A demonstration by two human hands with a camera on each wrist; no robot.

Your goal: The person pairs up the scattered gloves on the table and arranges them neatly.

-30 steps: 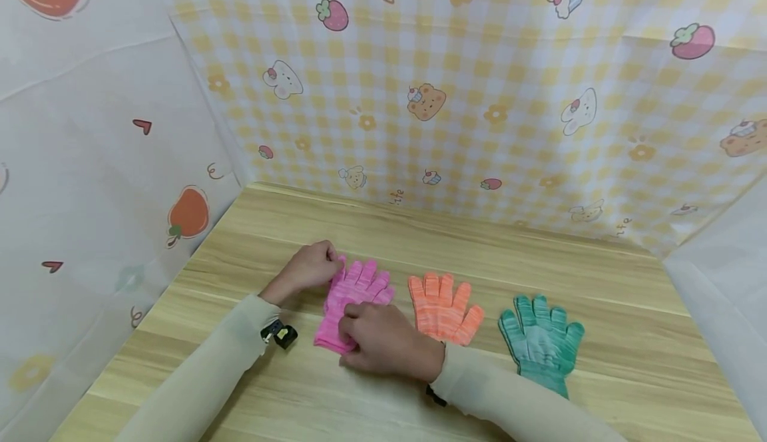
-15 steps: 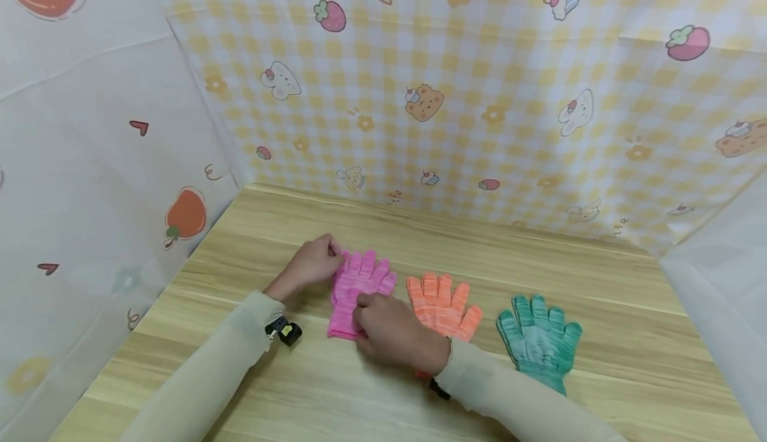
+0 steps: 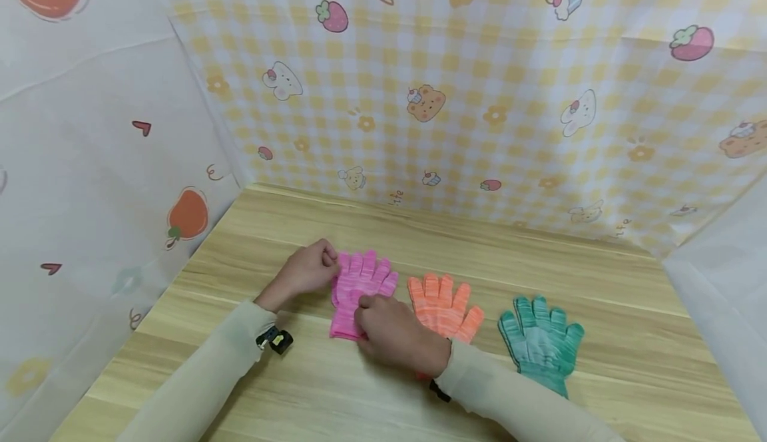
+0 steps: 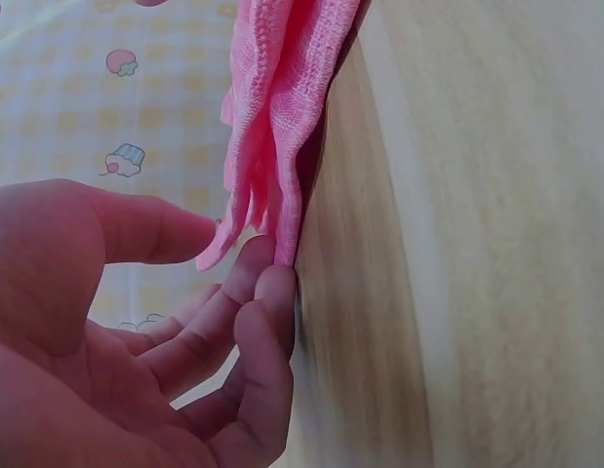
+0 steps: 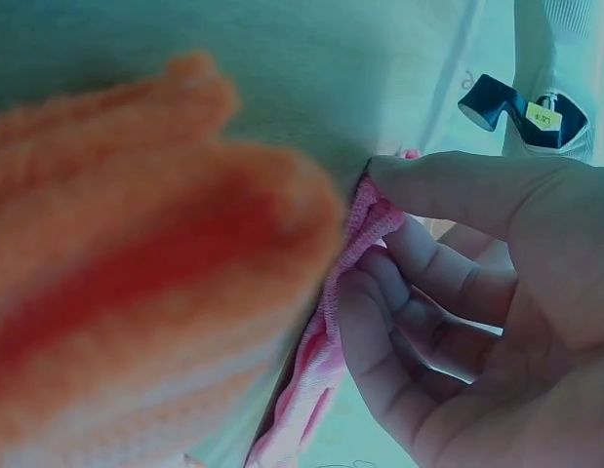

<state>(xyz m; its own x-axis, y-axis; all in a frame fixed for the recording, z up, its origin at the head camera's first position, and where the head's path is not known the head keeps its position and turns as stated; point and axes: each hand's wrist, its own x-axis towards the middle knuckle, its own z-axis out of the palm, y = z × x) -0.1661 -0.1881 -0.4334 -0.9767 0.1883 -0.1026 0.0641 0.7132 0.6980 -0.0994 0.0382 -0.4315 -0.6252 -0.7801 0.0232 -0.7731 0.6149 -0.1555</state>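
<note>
A pair of pink knit gloves (image 3: 358, 287) lies stacked on the wooden table, fingers pointing away. My left hand (image 3: 304, 270) is at their upper left edge. In the left wrist view its thumb touches the tip of the upper pink glove (image 4: 251, 117), and the other fingertips meet the lower one, with a gap between thumb and fingers. At the cuff end, my right hand (image 3: 397, 333) pinches the cuff edge (image 5: 368, 213) between thumb and fingers. Its knuckles hide the cuff's right part in the head view.
Orange gloves (image 3: 440, 305) lie just right of the pink ones, partly beneath my right hand and wrist. Green gloves (image 3: 539, 339) lie farther right, near my right sleeve. A checked cloth (image 3: 389, 129) stands behind the wooden table (image 3: 287, 222).
The pink gloves have shifted away from me and slightly right, and sit straighter. My right hand moved along with them. My left hand has since drawn back slightly left.
</note>
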